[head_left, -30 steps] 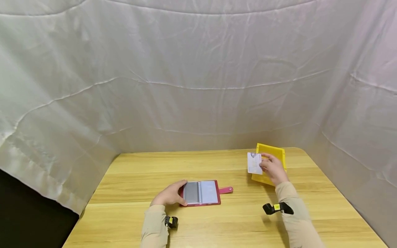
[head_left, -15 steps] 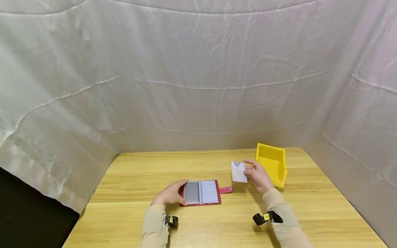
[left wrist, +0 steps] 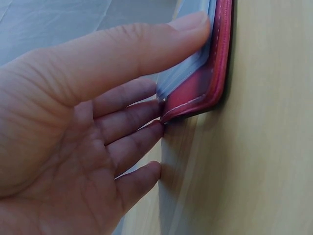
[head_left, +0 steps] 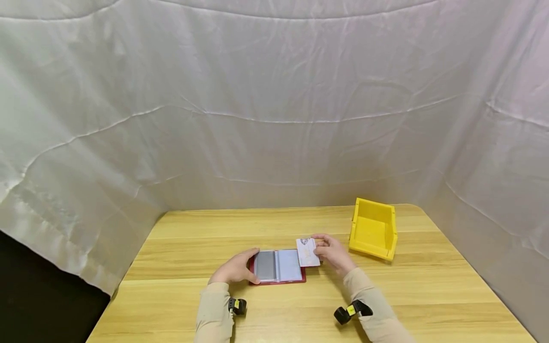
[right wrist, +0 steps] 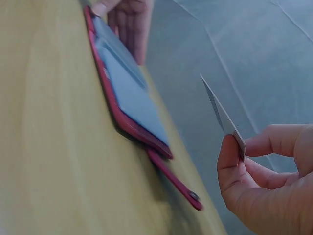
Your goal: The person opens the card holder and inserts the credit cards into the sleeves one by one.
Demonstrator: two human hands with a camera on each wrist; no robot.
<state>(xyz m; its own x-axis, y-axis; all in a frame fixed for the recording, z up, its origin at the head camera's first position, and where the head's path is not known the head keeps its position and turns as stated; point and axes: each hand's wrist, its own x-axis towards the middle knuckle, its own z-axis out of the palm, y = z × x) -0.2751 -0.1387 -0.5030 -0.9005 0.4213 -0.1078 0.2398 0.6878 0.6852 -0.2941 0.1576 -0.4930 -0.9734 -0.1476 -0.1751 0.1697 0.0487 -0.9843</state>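
Note:
A red card holder (head_left: pixel 303 275) lies spread open on the table, its clear plastic sleeves (head_left: pixel 288 265) facing up. My left hand (head_left: pixel 233 269) holds its left end; in the left wrist view the thumb (left wrist: pixel 146 49) lies over the sleeves and the other fingers meet the cover's edge. Between thumb and fingers of my right hand (head_left: pixel 335 255) is a white card (head_left: pixel 307 253) with a dark round print and pale orange marks. From the head, the card overlaps the holder's right end; the right wrist view shows it raised apart from the sleeves. The snap strap (right wrist: pixel 173 180) sticks out below it.
A yellow plastic bin (head_left: pixel 373 231) stands at the back right of the wooden table (head_left: pixel 206 228), its inside showing no contents. Grey cloth (head_left: pixel 274 143) hangs behind and along the sides. Each forearm wears a small black camera (head_left: pixel 349 312).
My right hand has carried the white card from in front of the yellow bin leftward and nearer, to above the holder's right end. The left hand and the holder have stayed put.

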